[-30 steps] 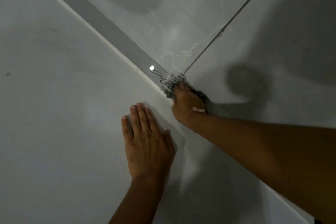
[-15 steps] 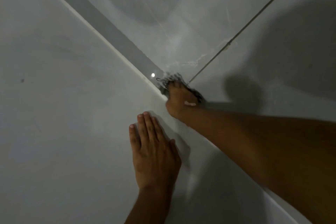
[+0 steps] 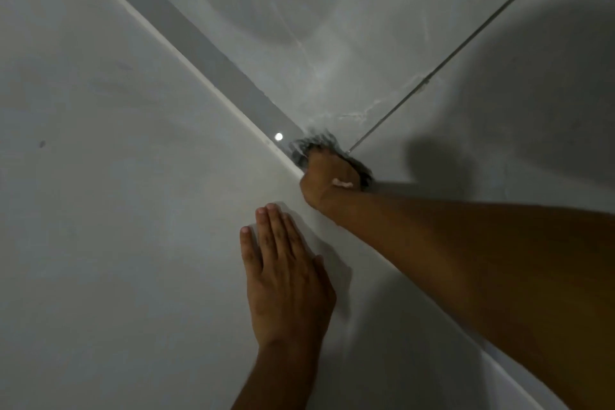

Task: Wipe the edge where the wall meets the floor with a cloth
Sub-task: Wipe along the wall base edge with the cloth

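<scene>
Your right hand has its fingers curled tight around the grey cloth, bunched and pressed into the edge where wall meets floor; your left hand lies flat on the wall, fingers straight and together, holding nothing. The cloth looks soft, light and limp, so keep it wadded under your knuckles and push firmly into the seam.
</scene>
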